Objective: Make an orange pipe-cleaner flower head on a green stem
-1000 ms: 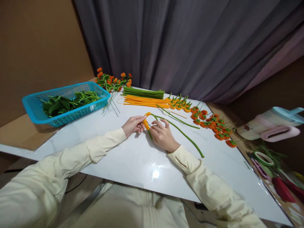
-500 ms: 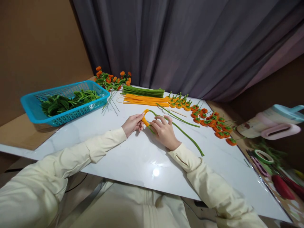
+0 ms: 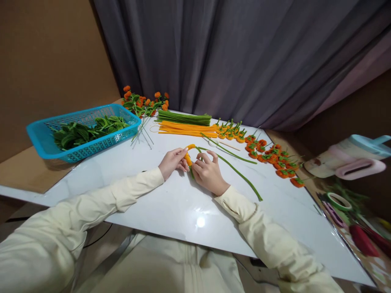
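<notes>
My left hand (image 3: 173,162) pinches a yellow-orange fuzzy pipe cleaner piece (image 3: 188,159), bent into a curve, between thumb and fingers. Close to its right, my right hand (image 3: 210,173) has its fingers curled round a green pipe cleaner (image 3: 198,154), partly hidden by them. A bit of green shows below the orange piece. One long green pipe cleaner (image 3: 241,176) runs from beside the right hand toward the lower right. A second green pipe cleaner (image 3: 233,152) lies farther back on the white table (image 3: 171,211).
A blue basket (image 3: 85,154) with green leaves stands left, finished orange flowers (image 3: 146,101) behind it. Green (image 3: 183,118) and orange pipe cleaner bundles (image 3: 186,128) lie at the back. Yellow (image 3: 230,134) and orange flower heads (image 3: 271,156) are at right, near a tumbler (image 3: 345,158) and tape (image 3: 339,201).
The orange piece has turned and its curve now arches over toward the right hand. The right hand has shifted slightly left and down; the left hand moved slightly right.
</notes>
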`<state>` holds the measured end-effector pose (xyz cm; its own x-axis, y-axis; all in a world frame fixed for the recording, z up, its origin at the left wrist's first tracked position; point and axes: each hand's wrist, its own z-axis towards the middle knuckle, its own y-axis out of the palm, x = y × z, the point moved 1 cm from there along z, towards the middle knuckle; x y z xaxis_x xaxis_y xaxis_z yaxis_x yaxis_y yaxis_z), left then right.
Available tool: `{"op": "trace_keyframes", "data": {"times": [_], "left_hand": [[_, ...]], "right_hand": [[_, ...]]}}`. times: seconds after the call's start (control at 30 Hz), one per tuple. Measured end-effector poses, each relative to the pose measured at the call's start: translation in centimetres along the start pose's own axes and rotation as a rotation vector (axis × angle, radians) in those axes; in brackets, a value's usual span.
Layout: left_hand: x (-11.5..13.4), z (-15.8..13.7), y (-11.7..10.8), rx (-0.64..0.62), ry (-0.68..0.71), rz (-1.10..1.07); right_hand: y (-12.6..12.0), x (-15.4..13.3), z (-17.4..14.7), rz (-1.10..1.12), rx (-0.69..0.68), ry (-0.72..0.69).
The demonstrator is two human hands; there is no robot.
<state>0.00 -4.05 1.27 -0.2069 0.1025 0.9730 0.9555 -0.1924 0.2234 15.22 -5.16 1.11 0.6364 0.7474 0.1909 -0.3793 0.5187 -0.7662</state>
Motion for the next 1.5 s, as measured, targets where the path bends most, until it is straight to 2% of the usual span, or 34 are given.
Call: {"op": "trace_keyframes", "data": {"times": [0.3, 0.77, 1.0, 1.23, 1.5], "left_hand": [[0.38, -0.06, -0.02, -0.025, -0.087, -0.141], [-0.27, 0.15, -0.10, 0.017, -0.072, -0.261], [-0.33, 0.47, -0.15, 0.012, -0.078, -0.306], [0.30, 0.43, -0.13, -0.051, -0.087, -0.466], [0.23, 0.41, -0.06, -0.040, -0.076, -0.389]], "right_hand": [[0.35, 0.38, -0.14, 0.031, -0.027, 0.079], [0.38, 0.08, -0.03, 0.024, 0.010, 0.076], [0.58, 0.20, 0.01, 0.085, -0.005, 0.164], [0.59, 0.54, -0.08, 0.212, 0.095, 0.271], [0.84, 0.50, -0.19, 0.232, 0.090, 0.256]]}}
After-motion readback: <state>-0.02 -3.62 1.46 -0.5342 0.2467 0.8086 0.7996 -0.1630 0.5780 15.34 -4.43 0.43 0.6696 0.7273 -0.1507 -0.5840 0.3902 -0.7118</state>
